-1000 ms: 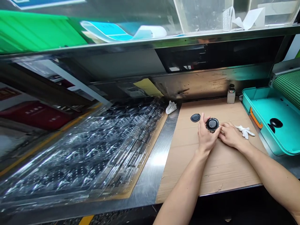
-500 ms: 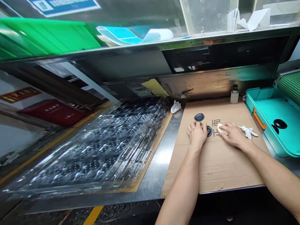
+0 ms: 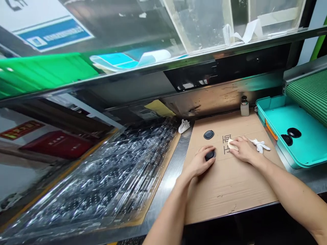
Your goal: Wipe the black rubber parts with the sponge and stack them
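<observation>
My left hand (image 3: pixel 203 160) is curled round a small black round part (image 3: pixel 210 155) on the cardboard sheet (image 3: pixel 230 183), thumb and fingers at its edges. Behind it lies a second black part, an oval disc (image 3: pixel 208 134), on the cardboard. My right hand (image 3: pixel 242 148) rests on the cardboard with its fingers closed on a cream-coloured pad (image 3: pixel 232 145), possibly a sponge. A white crumpled cloth or glove (image 3: pixel 260 145) lies just right of that hand. Dark printed characters show on the cardboard between my hands.
Clear plastic trays (image 3: pixel 102 177) holding dark parts are stacked at left. A teal bin (image 3: pixel 306 149) with black discs (image 3: pixel 294 132) stands at right beside a green conveyor belt (image 3: pixel 311 92). A small bottle (image 3: pixel 244 107) and white cloth (image 3: pixel 184 126) sit at the back, under a metal shelf.
My left hand has shifted its grasp and now holds the nearer black part, which sits farther from the printed characters. My right hand keeps the pad. The camera view has tilted and turned slightly.
</observation>
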Tool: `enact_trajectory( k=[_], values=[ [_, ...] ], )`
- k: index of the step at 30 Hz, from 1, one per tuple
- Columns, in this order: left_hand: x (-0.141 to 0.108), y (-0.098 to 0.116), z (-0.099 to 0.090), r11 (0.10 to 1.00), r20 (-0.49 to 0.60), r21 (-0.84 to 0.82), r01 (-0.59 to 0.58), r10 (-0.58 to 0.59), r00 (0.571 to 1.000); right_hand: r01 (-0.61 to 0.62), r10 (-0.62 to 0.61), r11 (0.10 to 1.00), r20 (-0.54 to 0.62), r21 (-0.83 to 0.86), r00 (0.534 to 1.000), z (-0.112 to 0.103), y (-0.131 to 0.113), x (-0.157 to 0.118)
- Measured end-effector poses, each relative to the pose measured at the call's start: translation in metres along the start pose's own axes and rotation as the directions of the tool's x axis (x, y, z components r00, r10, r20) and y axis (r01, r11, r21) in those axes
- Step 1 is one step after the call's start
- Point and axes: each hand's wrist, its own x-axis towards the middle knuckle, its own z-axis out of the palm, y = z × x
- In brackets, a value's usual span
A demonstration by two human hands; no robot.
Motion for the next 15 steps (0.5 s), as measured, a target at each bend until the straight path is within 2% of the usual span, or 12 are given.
enact_trajectory(
  k=[3, 6, 8, 10, 13, 15],
  values=[
    [-0.014, -0.013, -0.020, 0.999, 0.125, 0.002, -0.051, 0.051, 0.991, -0.009, 0.009, 1.000, 0.012, 0.010, 1.000, 0.001, -0.001, 0.000],
    [-0.007, -0.016, -0.028, 0.999, 0.121, 0.013, -0.031, 0.030, 0.992, -0.013, 0.013, 1.000, 0.003, 0.018, 1.000, 0.002, -0.002, 0.000],
    [0.014, -0.016, -0.021, 0.998, 0.052, 0.048, 0.029, -0.032, 0.998, -0.013, 0.013, 1.000, -0.003, 0.023, 1.000, 0.002, -0.003, 0.000],
    [0.044, -0.016, -0.010, 0.983, 0.016, 0.104, 0.154, -0.157, 0.988, -0.014, 0.014, 0.999, 0.003, 0.029, 1.000, 0.002, -0.003, 0.000],
    [0.089, -0.021, 0.004, 0.924, 0.055, 0.201, 0.325, -0.342, 0.938, -0.015, 0.014, 0.999, 0.013, 0.033, 1.000, 0.001, -0.003, 0.001],
    [0.109, -0.028, 0.004, 0.913, 0.072, 0.249, 0.324, -0.351, 0.934, -0.017, 0.016, 0.999, 0.013, 0.028, 1.000, 0.001, -0.003, 0.002]
  ],
)
